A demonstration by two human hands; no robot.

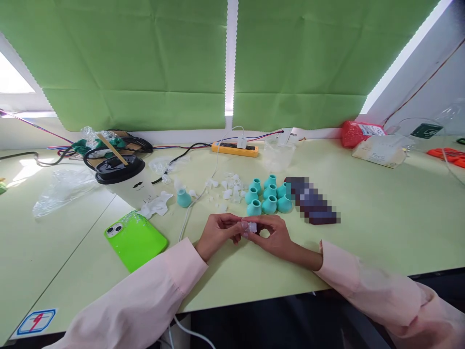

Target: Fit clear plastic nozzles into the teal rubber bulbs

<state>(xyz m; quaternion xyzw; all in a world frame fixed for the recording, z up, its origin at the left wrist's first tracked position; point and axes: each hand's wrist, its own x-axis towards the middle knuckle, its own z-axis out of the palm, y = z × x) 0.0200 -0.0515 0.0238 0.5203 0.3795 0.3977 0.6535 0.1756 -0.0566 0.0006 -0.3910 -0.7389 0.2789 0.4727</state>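
Translucent white piece [253, 227], partly hidden: pinched at the meeting fingertips of left hand [219, 235] and right hand [280, 237], both narrowed on it, over the near part of the pale green table [381, 208]. Also on table, by decreasing size: white lidded cup [127, 190], at left; bright green phone [145, 242], nearer than the cup; cluster of teal bulb-shaped pieces [269, 205], just beyond the hands; single teal piece [183, 198], left of cluster; loose white scraps [227, 194], between.

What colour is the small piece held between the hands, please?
The small piece is whitish, as seen in the head view.
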